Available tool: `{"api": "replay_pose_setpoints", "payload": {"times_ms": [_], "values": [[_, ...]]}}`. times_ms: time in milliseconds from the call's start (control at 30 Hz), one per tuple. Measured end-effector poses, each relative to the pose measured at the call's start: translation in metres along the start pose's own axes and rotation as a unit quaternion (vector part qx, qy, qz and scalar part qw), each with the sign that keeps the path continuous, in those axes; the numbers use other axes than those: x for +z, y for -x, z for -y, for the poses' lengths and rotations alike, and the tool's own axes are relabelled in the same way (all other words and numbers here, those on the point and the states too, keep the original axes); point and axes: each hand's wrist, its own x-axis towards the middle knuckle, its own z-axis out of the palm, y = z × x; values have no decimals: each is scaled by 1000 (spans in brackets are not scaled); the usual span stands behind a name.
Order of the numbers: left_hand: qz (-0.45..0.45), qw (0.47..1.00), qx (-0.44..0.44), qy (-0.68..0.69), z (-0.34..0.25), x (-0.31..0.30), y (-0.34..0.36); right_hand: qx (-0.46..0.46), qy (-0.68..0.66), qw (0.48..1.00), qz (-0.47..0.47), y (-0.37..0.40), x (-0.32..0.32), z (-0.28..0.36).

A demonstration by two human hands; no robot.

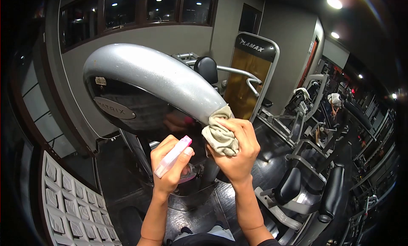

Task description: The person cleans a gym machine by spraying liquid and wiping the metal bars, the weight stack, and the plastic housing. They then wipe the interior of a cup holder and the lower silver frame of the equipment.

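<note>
My right hand [240, 154] is closed around a crumpled beige cloth [222, 135]. The cloth touches the lower right end of a curved silver frame [148, 69] on an exercise machine. In my left hand [170, 165] is a spray bottle with a pink and whitish trigger head [173, 156]; my fingers wrap its neck, and its body is mostly hidden behind the hand. The machine's dark glossy side panel [157, 114], with an oval MATRIX badge [114, 108], lies just beyond the bottle.
Behind stands another weight machine [253, 71] with a black seat pad [206, 70] and a protruding bar. More machines with black pads [289, 184] fill the right side. A white patterned panel [76, 203] leans at lower left, above dark flooring [204, 207].
</note>
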Motion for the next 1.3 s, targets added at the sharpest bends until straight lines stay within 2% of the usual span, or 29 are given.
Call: {"api": "replay_pose_setpoints", "payload": {"times_ms": [200,300,400,600,767,867,933,1033,1100,1200,1300], "values": [[10,1000,8,-8,5,-3,-3,36,19,999,-8,38,-14,-29],[11,1000,13,-23,6,-3,-5,112,8,993,-36,38,-16,-32],[14,999,32,-30,11,-5,-5,102,-8,994,-32,12,-12,-25],[10,999,31,-15,19,-6,-5,0,-44,999,25,-35,-1,-3],[-12,1000,22,12,21,-4,-6,-14,-12,998,54,-11,-8,-2],[-4,998,48,-47,21,-4,-5,-9,-12,999,42,11,-10,-17],[-9,1000,18,6,17,-3,-3,41,-35,998,21,23,-14,-25],[-18,999,0,41,20,-2,0,68,-43,997,16,27,-16,-28],[-16,1000,11,12,16,-3,-2,88,-42,995,11,23,-16,-22],[-9,999,17,-25,20,-7,-4,42,-49,998,9,15,-5,-8],[-4,1000,3,-17,20,-12,-5,-7,-1,1000,15,24,6,-7]]}}
